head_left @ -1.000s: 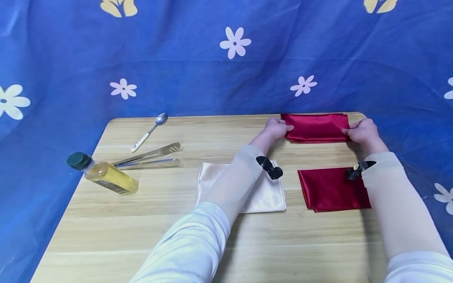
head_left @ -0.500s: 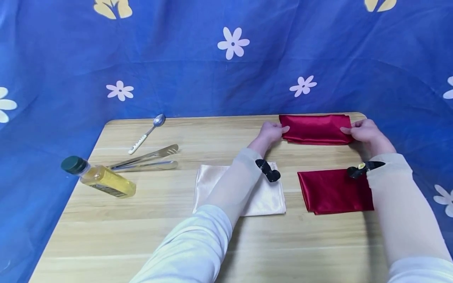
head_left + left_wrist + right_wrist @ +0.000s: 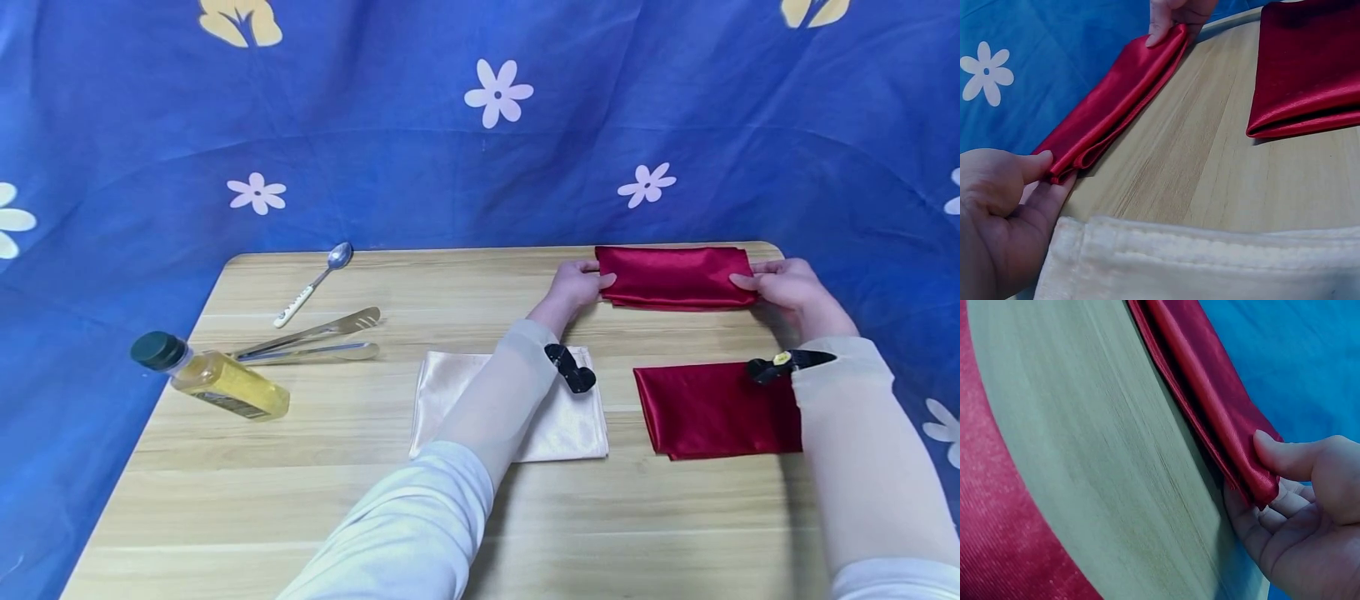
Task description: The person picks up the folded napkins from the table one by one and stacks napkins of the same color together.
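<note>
A folded dark red satin cloth [image 3: 671, 277] lies along the back right edge of the table. My left hand [image 3: 574, 287] pinches its left end, with the thumb on top and fingers beneath, as the left wrist view shows. At the opposite end my right hand [image 3: 791, 287] pinches the cloth the same way; in the right wrist view the thumb presses on the satin above the curled fingers [image 3: 1250, 519]. Below my right wrist is a second folded red cloth [image 3: 716, 412], partly covered by the forearm. A folded cream satin cloth [image 3: 566, 425] lies under my left forearm.
On the left, a bottle of yellow liquid [image 3: 232, 385] with a green cap stands beside metal tongs [image 3: 322, 329]. A spoon with a white handle [image 3: 296, 307] lies near the back edge. Behind the wooden table [image 3: 337, 500] hangs a blue flowered curtain [image 3: 375, 150].
My right hand has shifted a little to the right, and the red cloth's right end now reaches further that way. The left hand keeps its pinch in nearly the same place.
</note>
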A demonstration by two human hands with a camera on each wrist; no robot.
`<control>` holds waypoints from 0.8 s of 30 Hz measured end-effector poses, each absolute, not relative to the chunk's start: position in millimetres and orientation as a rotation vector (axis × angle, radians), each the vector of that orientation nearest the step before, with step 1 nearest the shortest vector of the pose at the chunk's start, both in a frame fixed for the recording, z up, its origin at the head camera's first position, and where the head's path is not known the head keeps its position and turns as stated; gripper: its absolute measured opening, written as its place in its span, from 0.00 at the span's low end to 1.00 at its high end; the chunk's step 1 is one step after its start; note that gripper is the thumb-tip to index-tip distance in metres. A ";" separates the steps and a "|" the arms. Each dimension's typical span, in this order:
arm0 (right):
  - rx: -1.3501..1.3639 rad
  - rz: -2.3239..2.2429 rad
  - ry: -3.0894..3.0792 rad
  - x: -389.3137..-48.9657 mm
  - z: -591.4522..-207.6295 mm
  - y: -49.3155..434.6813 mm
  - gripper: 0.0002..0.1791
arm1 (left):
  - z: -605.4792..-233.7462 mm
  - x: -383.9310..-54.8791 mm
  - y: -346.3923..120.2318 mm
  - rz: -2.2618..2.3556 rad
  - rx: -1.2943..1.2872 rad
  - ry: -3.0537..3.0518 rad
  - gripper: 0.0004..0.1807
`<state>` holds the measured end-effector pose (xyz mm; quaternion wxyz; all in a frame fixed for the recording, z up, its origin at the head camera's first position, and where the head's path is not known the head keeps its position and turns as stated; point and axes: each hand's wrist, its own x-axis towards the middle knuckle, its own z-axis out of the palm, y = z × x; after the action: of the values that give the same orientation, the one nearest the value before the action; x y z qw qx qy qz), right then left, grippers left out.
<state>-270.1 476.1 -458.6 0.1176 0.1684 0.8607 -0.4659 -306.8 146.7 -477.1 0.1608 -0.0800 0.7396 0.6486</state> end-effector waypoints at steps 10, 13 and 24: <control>0.594 -1.567 2.350 -265.8 -456.0 478.7 0.51 | -473.1 -305.7 145.8 1.882 -0.264 2.099 0.20; 0.604 -1.607 2.313 -264.9 -457.8 480.3 0.46 | -471.4 -304.0 146.8 1.908 -0.301 2.067 0.19; 0.619 -1.714 2.310 -258.7 -452.3 475.4 0.11 | -461.3 -296.1 143.6 1.947 -0.386 2.037 0.13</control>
<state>-258.7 475.4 -452.3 0.0995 0.2093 0.7812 -0.5797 -296.1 143.6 -461.3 0.1481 -0.1341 0.7082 0.6771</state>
